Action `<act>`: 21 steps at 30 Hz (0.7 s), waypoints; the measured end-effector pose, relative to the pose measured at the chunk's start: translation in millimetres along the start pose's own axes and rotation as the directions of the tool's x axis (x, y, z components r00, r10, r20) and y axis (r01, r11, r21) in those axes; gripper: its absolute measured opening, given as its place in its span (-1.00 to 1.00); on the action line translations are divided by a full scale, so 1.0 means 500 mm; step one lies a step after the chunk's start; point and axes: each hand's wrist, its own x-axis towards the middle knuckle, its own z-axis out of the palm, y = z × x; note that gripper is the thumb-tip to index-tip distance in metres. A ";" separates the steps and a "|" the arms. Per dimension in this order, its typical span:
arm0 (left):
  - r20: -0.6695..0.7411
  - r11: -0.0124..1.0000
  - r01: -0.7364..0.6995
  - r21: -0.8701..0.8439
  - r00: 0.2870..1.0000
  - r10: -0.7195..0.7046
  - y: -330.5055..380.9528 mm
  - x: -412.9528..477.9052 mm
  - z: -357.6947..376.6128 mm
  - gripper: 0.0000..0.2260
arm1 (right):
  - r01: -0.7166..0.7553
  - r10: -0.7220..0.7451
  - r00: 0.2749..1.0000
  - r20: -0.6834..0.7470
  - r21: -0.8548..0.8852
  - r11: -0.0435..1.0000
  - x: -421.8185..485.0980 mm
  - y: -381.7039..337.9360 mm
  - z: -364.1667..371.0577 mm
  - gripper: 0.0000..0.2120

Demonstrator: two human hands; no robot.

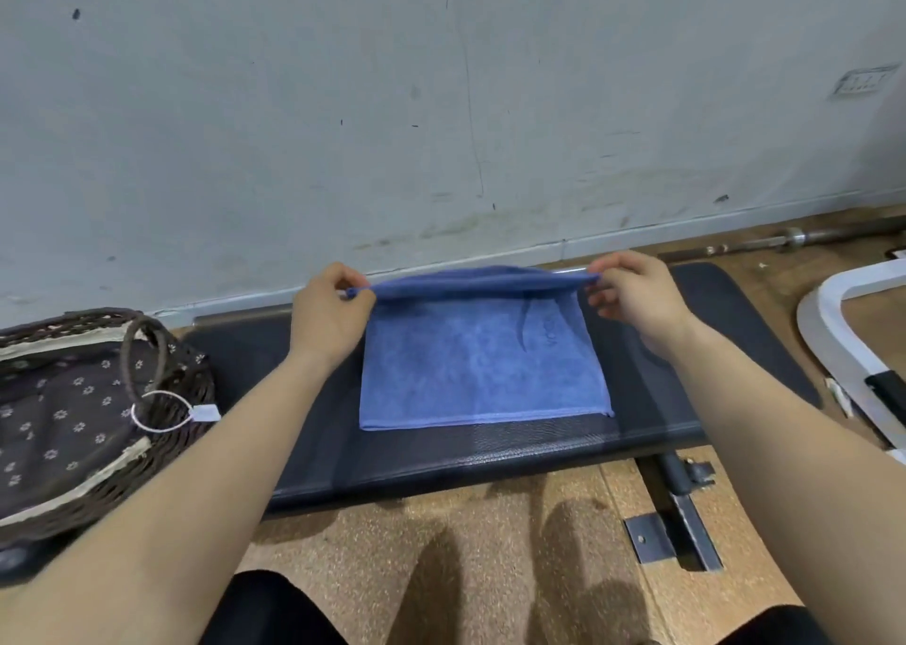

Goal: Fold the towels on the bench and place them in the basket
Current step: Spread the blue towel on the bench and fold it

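Dark-trousered knees (264, 610) sit lowest in view, with two bare forearms reaching forward above them. The left hand (328, 313) pinches the far left corner of a blue terry towel (480, 370). The right hand (632, 296) pinches its far right corner, holding that edge raised. The towel's near part lies flat on a black padded bench (490, 453). A dark wicker basket with flower-print lining (186, 389) stands at the bench's left end.

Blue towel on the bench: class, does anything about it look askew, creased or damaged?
Only small things. The blue towel has a curved crease near its far right corner, below where the right hand pinches it, and its near right corner pokes out unevenly. No damage shows.
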 end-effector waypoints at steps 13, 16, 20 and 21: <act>0.242 0.921 -0.290 0.261 0.943 0.228 -0.097 -0.208 -0.027 -0.89 | -0.037 0.048 0.998 0.030 -0.303 0.952 -0.159 0.124 -0.029 -0.93; 0.304 0.868 -0.370 0.332 0.913 0.272 -0.109 -0.215 -0.029 -0.90 | 0.008 -0.007 1.000 0.005 -0.415 0.910 -0.165 0.140 -0.030 -0.91; 0.366 0.797 -0.433 0.422 0.885 0.287 -0.124 -0.218 -0.028 -0.90 | 0.086 -0.085 0.996 0.028 -0.532 0.842 -0.175 0.145 -0.029 -0.89; 0.373 0.786 -0.440 0.435 0.882 0.288 -0.127 -0.218 -0.028 -0.90 | 0.104 -0.095 0.994 0.044 -0.549 0.829 -0.175 0.146 -0.029 -0.89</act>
